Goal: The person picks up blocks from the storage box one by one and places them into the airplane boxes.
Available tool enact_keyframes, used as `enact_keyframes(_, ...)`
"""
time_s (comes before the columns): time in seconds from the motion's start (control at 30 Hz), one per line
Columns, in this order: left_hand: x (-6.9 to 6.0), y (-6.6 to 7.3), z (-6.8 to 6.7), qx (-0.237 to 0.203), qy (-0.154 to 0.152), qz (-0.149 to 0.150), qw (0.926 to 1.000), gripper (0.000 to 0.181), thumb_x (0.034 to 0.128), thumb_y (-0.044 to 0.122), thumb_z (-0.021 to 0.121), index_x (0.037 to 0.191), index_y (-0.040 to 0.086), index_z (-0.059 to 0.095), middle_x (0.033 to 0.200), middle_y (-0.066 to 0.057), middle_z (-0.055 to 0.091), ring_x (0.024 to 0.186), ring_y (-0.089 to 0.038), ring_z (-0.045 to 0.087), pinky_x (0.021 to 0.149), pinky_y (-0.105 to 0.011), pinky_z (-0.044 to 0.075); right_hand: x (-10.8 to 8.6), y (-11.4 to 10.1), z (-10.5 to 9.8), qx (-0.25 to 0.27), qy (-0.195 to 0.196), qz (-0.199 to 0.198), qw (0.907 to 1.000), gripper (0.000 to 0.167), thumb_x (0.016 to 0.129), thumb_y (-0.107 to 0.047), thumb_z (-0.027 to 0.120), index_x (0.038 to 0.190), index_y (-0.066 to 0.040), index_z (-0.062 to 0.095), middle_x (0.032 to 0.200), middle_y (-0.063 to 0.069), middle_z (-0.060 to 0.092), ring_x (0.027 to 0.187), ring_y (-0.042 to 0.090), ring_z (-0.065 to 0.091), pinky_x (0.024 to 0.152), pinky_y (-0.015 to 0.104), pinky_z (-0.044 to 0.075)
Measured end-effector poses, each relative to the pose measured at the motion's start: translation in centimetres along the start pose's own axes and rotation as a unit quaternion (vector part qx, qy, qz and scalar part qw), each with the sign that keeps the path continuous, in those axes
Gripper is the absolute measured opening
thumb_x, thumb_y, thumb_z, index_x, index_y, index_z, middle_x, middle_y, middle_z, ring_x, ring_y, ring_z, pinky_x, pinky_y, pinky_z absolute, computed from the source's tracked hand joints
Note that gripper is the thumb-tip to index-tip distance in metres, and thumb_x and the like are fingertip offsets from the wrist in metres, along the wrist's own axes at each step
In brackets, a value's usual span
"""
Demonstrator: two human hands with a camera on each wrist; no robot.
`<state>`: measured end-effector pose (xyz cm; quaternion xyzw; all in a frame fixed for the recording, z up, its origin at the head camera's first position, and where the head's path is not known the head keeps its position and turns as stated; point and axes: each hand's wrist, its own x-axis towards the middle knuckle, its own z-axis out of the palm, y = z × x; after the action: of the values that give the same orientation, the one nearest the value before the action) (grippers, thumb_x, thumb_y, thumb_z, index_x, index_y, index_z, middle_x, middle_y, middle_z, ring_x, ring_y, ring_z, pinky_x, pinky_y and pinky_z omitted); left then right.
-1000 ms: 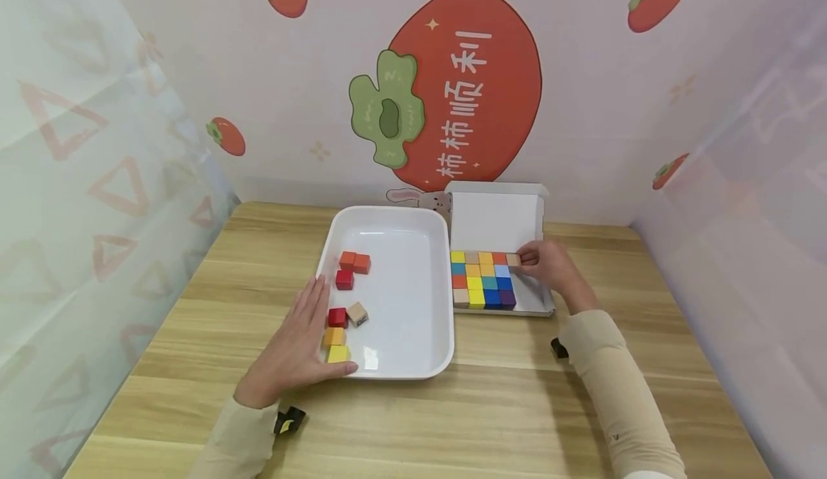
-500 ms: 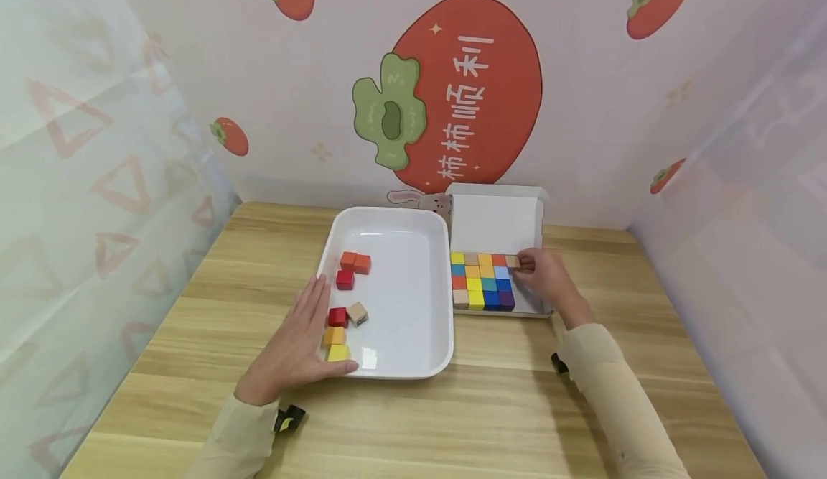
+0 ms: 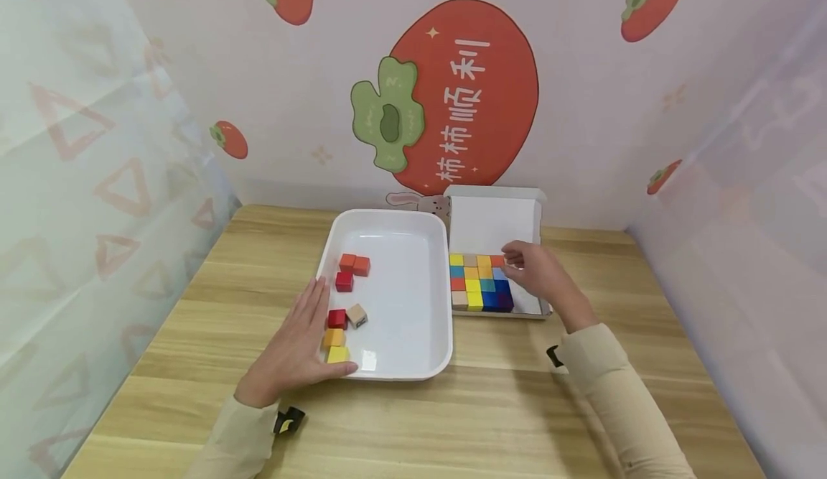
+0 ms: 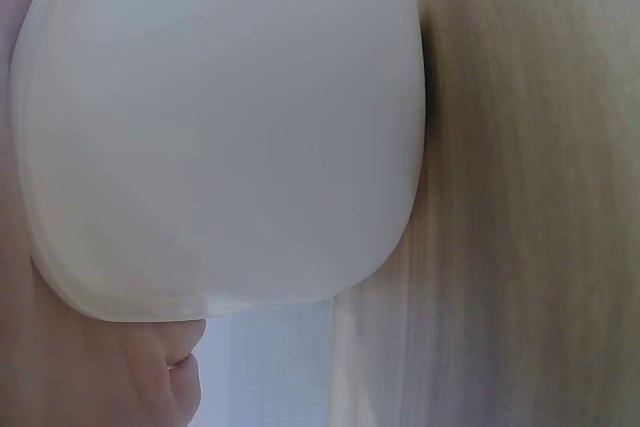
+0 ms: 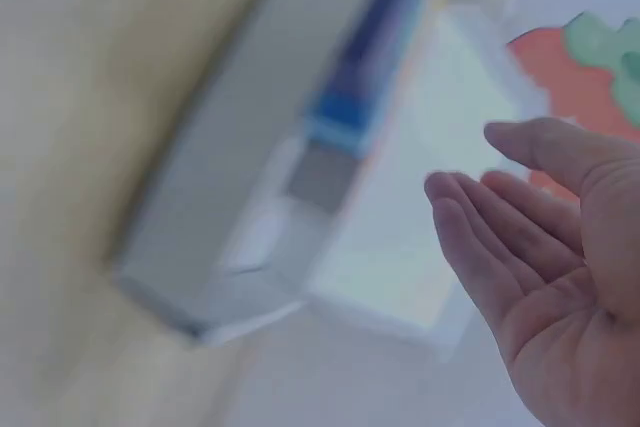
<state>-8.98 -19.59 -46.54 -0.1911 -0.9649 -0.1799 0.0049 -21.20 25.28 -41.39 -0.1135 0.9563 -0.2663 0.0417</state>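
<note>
My left hand point(image 3: 293, 346) rests along the left rim of the white tray point(image 3: 447, 299), thumb at the front rim and fingers straight. The left wrist view shows the tray's outer wall point(image 4: 220, 147) close up. Several cubes lie in the tray's left part: orange-red point(image 3: 362, 266), red point(image 3: 344, 281), plain wood point(image 3: 357, 315), orange point(image 3: 333, 337) and yellow point(image 3: 338, 354). My right hand point(image 3: 539, 271) hovers over the right side of the open white box point(image 3: 530, 303). In the right wrist view that hand point(image 5: 560, 257) holds nothing, its thumb apart from the fingers. Coloured cubes point(image 3: 474, 285) sit in rows in the box.
The box lid point(image 3: 494, 220) stands raised at the back, near the printed wall point(image 3: 581, 141). The box touches or nearly touches the tray's right side. Wooden tabletop point(image 3: 465, 421) stretches in front of both. The right hand covers the far end of the back cube row.
My right hand, which had its fingertips at the wooden cube at the end of the back row, has lifted and shifted slightly left. The left hand has stayed on the tray.
</note>
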Motion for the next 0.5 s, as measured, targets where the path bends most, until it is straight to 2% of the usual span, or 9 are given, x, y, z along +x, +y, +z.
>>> enact_keyframes(0.13, 0.1, 0.0, -0.1, -0.002, 0.000, 0.002, 1.0000, 0.138, 0.0748, 0.077, 0.074, 0.168, 0.000, 0.010, 0.179, -0.018, 0.005, 0.165, -0.040, 0.006, 0.131, -0.066, 0.019, 0.0, -3.3, -0.6, 0.000, -0.021, -0.059, 0.9980, 0.037, 0.100, -0.013, 0.073, 0.133, 0.001, 0.068, 0.125, 0.020, 0.074, 0.113, 0.034, 0.073, 0.100, 0.050, 0.062)
enact_keyframes(0.3, 0.1, -0.1, -0.1, 0.000, 0.005, 0.003, 1.0000, 0.138, 0.0746, 0.076, 0.076, 0.169, 0.001, 0.009, 0.179, -0.019, 0.005, 0.165, -0.041, 0.006, 0.130, -0.067, 0.021, 0.9, -7.6, -0.4, 0.006, -0.049, -0.133, 0.9899, 0.036, 0.097, -0.015, 0.078, 0.130, -0.001, 0.070, 0.125, 0.018, 0.076, 0.113, 0.030, 0.075, 0.098, 0.045, 0.063)
enact_keyframes(0.5, 0.2, -0.1, 0.0, 0.000, 0.005, 0.003, 1.0000, 0.138, 0.0744, 0.075, 0.076, 0.169, 0.002, 0.008, 0.179, -0.018, 0.005, 0.165, -0.041, 0.005, 0.130, -0.067, 0.020, 2.8, -12.2, 0.9, 0.011, -0.071, -0.186, 0.9799, 0.036, 0.095, -0.015, 0.080, 0.128, -0.005, 0.072, 0.123, 0.012, 0.077, 0.113, 0.024, 0.076, 0.098, 0.039, 0.063)
